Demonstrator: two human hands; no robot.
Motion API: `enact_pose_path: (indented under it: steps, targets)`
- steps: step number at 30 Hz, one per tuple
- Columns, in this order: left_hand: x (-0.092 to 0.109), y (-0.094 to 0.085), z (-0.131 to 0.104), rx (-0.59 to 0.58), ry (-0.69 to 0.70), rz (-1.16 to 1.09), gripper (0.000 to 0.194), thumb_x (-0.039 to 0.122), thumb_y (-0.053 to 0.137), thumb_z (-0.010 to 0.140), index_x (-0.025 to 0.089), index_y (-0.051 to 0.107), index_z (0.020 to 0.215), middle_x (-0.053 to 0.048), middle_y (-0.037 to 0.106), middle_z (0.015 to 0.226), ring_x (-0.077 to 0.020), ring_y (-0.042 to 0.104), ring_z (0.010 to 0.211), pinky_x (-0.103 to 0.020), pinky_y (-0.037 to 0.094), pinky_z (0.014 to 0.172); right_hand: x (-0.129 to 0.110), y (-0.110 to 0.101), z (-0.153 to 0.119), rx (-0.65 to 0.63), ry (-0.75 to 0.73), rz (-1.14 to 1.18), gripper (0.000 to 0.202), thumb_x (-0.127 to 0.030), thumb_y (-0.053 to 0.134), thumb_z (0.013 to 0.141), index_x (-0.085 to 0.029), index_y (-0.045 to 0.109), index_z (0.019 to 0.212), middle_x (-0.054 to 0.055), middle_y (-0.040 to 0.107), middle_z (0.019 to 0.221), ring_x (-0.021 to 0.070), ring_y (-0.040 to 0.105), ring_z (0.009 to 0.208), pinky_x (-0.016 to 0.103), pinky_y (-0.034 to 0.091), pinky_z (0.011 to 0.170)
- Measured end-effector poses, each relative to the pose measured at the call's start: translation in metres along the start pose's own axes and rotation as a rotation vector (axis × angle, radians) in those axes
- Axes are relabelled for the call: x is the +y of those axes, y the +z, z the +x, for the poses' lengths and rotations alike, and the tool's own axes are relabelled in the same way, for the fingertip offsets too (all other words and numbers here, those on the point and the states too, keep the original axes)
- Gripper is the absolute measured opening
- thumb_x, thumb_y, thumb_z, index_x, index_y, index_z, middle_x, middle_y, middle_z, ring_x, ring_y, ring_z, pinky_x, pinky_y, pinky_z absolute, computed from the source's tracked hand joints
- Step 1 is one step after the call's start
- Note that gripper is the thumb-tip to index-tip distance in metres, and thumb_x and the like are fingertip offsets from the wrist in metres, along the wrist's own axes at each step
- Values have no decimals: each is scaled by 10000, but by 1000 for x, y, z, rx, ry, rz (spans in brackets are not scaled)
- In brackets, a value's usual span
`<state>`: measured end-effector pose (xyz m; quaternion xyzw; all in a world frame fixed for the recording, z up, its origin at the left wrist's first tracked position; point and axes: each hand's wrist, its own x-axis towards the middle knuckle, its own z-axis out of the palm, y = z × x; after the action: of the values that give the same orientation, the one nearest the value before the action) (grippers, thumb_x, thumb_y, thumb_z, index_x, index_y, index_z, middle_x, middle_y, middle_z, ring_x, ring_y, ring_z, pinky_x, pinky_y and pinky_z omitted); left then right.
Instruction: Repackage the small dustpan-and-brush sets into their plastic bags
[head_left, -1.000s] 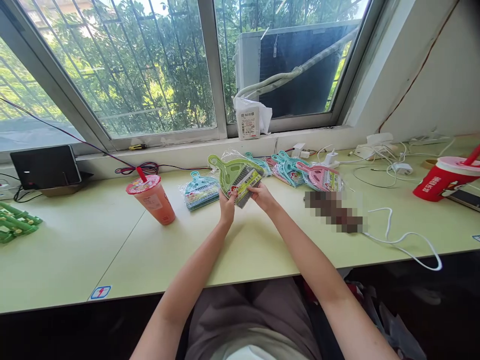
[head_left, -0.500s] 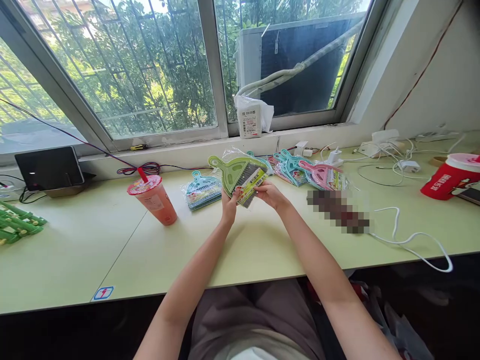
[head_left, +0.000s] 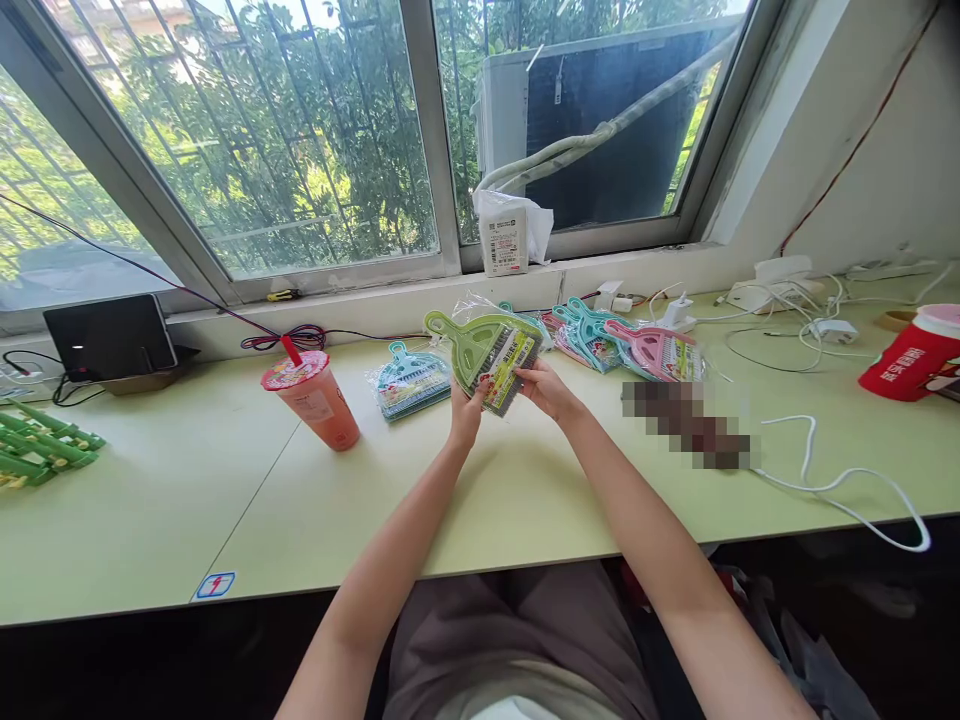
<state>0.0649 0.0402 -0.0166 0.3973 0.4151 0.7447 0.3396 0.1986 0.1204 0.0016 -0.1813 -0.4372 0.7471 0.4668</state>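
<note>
Above the table I hold a small green dustpan and brush set (head_left: 471, 345) in clear plastic, its handle tilted up to the left. A yellow printed label crosses the grey bristles. My left hand (head_left: 466, 415) is closed on its lower left edge, thumb in front. On the right edge, my right hand (head_left: 551, 390) grips with thumb and fingers. Left of it, a stack of wrapped blue dustpan sets (head_left: 411, 388) lies on the table. Behind and to the right is a pile with teal dustpan sets (head_left: 589, 325) and a pink dustpan set (head_left: 654, 348).
A lidded drink cup (head_left: 319, 405) with a red straw stands on the table (head_left: 360, 510) at left, near a black tablet (head_left: 109, 340) and green bamboo-like pieces (head_left: 45, 445). At right are a blurred-out object (head_left: 686, 425), a white cable (head_left: 847, 472) and a red cup (head_left: 904, 355).
The whole view has shifted slightly, so things appear a little further right. Both hands still hold the green dustpan set, now tilted slightly differently.
</note>
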Motion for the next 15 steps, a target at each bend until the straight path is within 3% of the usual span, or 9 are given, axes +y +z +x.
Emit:
enact_pose_path:
  steps: [15]
  targets:
    - [2,1,-1,-2,35,26,624,431,765,721,222,493,1243,-94,639,1170,-256,588,1136,-426,492,958,-2,-5,-2,-63,-9,-35,432,-79,769,609,-214,618,990,39,721,1007,247,660,1001,431,547,901]
